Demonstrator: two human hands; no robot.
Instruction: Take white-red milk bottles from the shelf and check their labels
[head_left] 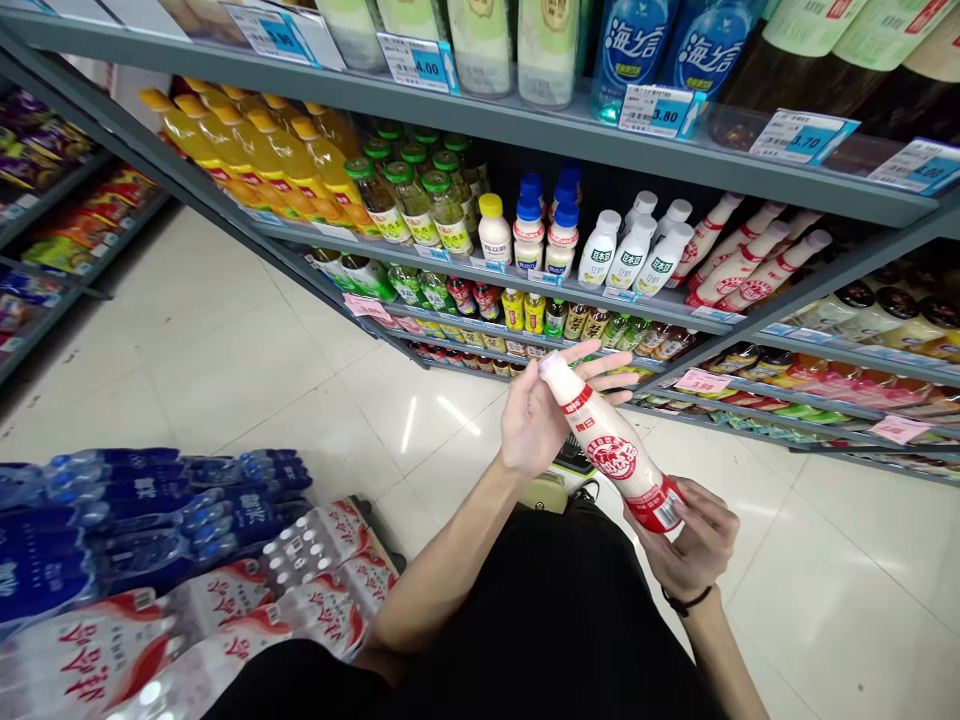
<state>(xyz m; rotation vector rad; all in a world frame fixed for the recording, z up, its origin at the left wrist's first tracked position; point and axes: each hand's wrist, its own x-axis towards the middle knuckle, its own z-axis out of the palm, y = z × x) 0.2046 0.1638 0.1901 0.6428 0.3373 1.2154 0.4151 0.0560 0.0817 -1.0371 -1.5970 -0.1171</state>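
A white bottle with red bands and a pale pink cap [611, 450] lies slanted across both hands, its cap toward the upper left. My right hand [694, 535] is wrapped round the bottle's base, a dark band on its wrist. Beside the neck is my left hand [540, 415], palm up with its fingers spread behind the bottle and its thumb near the cap. Similar red-and-white bottles [739, 265] lean on the shelf ahead.
Shelves [465, 110] of drinks with price tags span the view ahead. Packs of blue-wrapped water [142, 520] and red-and-white bottle packs [247, 610] are stacked at the lower left. Another snack shelf [82, 220] stands at the far left.
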